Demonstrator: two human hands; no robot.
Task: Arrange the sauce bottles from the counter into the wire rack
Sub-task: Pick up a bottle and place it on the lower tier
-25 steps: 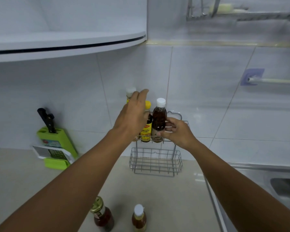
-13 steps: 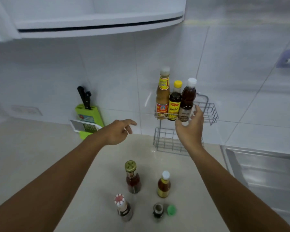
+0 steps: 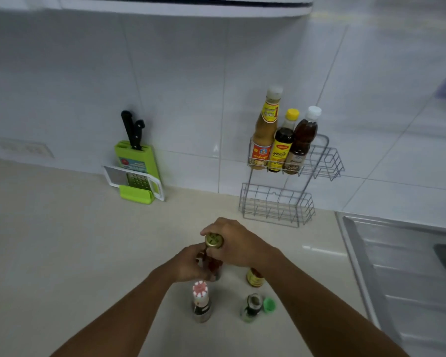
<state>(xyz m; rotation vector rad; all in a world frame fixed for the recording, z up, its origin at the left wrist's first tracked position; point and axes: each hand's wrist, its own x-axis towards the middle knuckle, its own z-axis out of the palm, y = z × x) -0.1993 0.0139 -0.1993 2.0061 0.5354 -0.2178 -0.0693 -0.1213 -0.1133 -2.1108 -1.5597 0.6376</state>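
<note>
Bottles remaining on the counter (image 3: 62, 253) lie nearest to us: a red-and-white-capped bottle (image 3: 202, 302) just below the hands, an uncapped dark bottle (image 3: 251, 306) with its green cap (image 3: 269, 304) lying loose beside it, and a yellow-labelled bottle (image 3: 254, 277) partly hidden under the right wrist.

We record both hands closed on one gold-capped bottle (image 3: 213, 240): the left hand (image 3: 191, 265) wraps its dark red body, the right hand (image 3: 238, 244) curls round the neck just under the cap. Whether the base has left the counter we cannot tell.

Risks noted. The forearms pass directly over the standing bottles, so a low or sideways lift could, in our judgement, topple the red-and-white-capped one or tip the uncapped one, which would spill. A grip taken by the neck alone may slip if the glass is oily.

Farther back, the wire rack (image 3: 317, 161) stands against the tiled wall. Its upper tier holds three bottles (image 3: 281, 140) crowded at the left; the right part is free, and the lower tier (image 3: 276, 207) holds nothing. We judge that a bottle pushed in carelessly could knock these neighbours or shift the light rack.
</note>
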